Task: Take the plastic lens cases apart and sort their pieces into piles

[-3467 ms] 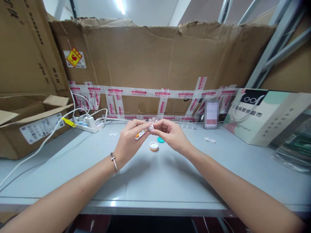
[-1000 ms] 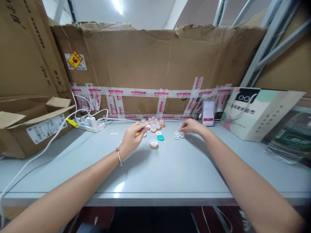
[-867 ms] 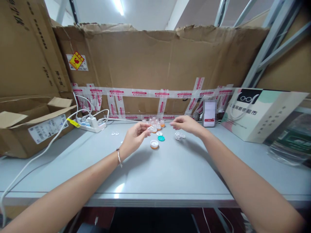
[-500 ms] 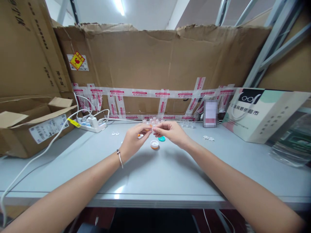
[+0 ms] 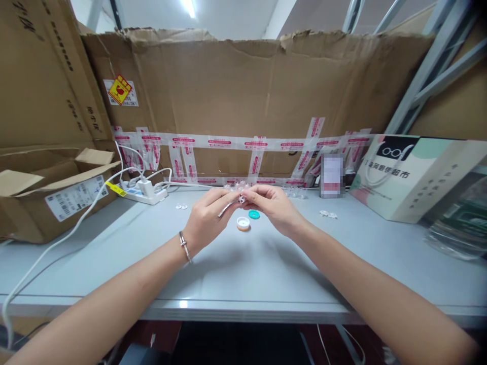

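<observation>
My left hand point(image 5: 207, 218) and my right hand point(image 5: 272, 208) meet over the middle of the table, fingertips pinched together. Between them is a small white part point(image 5: 241, 199), mostly covered by the fingers, so its kind does not show. A thin white edge point(image 5: 225, 209) also shows under my left fingers. Just below the hands, a round white piece with an orange base point(image 5: 243, 224) rests on the table. Beside it lies a flat teal disc point(image 5: 254, 215) with a hole in its centre. Clear plastic pieces point(image 5: 238, 186) sit behind my fingers.
White discs point(image 5: 181, 206) lie left and small white parts point(image 5: 328, 215) right. A power strip point(image 5: 146, 195) with cables stands near an open cardboard box point(image 5: 34, 213). A phone point(image 5: 331, 176), a paper bag point(image 5: 395, 182) and a large bottle point(image 5: 460, 218) are at the right.
Both hands stay together but have turned slightly, and a small white part now shows between the fingertips. The orange seen at my left fingers is out of sight. The view has tilted slightly.
</observation>
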`<state>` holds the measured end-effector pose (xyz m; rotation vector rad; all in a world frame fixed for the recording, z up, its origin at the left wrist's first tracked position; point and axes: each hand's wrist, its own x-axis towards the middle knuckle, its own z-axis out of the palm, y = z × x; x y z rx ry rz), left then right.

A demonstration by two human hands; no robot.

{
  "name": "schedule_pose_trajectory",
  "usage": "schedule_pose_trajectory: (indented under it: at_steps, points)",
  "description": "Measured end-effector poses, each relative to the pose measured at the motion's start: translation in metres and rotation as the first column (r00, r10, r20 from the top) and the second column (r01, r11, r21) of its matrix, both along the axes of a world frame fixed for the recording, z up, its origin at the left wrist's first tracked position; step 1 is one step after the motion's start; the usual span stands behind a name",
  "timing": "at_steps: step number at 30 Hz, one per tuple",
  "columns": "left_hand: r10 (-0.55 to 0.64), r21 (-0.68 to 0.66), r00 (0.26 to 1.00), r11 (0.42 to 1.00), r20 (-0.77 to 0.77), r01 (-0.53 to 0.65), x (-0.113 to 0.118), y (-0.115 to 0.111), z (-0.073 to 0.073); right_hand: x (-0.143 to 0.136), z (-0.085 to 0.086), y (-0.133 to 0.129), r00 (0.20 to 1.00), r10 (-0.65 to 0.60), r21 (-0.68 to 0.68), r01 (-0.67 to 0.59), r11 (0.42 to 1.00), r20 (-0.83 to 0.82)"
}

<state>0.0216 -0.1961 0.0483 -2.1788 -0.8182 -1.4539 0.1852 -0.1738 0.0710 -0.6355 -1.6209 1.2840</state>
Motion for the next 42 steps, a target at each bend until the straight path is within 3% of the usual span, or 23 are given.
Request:
schedule_pose_trajectory:
  at_steps: [10,15,17,21,24,27,30,33,35,40,42]
  points:
    - [-0.065,-0.045,0.995,0.997,0.070,0.068,0.001,0.002,-0.001,-0.005,-0.005,0.000,0.995,0.023,-0.120,-0.034,0.992,-0.096]
    - [-0.091,-0.142,0.988,0.984,0.124,0.109,0.001,0.006,-0.005,-0.005,-0.010,0.005,0.992,-0.121,0.056,0.119,0.991,0.034]
    - [-0.086,-0.204,0.984,0.972,0.154,0.116,0.002,0.007,-0.006,-0.004,-0.012,0.008,0.991,-0.108,0.059,0.103,0.993,0.083]
    - [-0.095,-0.298,0.971,0.941,0.217,0.159,0.004,0.007,-0.008,-0.001,-0.013,0.013,0.998,-0.001,-0.198,0.013,0.980,0.058]
    - [-0.098,-0.286,0.960,0.942,0.262,0.174,0.005,0.007,-0.010,-0.003,-0.013,0.013,0.998,0.056,-0.394,-0.053,0.917,-0.002]
    - [-0.102,-0.262,0.951,0.948,0.291,0.182,0.006,0.009,-0.012,-0.006,-0.013,0.012,0.996,0.075,-0.509,-0.085,0.857,-0.040]
    - [-0.077,-0.332,0.917,0.917,0.392,0.219,0.007,0.011,-0.015,-0.008,-0.014,0.011,0.999,0.046,-0.468,-0.048,0.883,-0.014]
    - [-0.060,-0.408,0.856,0.860,0.513,0.305,0.010,0.013,-0.018,-0.007,-0.012,0.009,0.999,-0.044,-0.270,0.050,0.962,0.027]
    - [-0.079,-0.416,0.836,0.840,0.543,0.349,0.011,0.014,-0.019,-0.005,-0.012,0.010,0.997,-0.076,-0.200,0.081,0.976,0.031]
    - [-0.083,-0.363,0.894,0.895,0.440,0.261,0.007,0.013,-0.016,0.006,-0.010,0.025,0.997,0.030,-0.422,0.005,0.906,0.078]
    - [-0.068,-0.355,0.907,0.906,0.415,0.231,0.004,0.013,-0.014,0.019,-0.007,0.036,0.990,-0.023,-0.389,0.075,0.918,0.138]
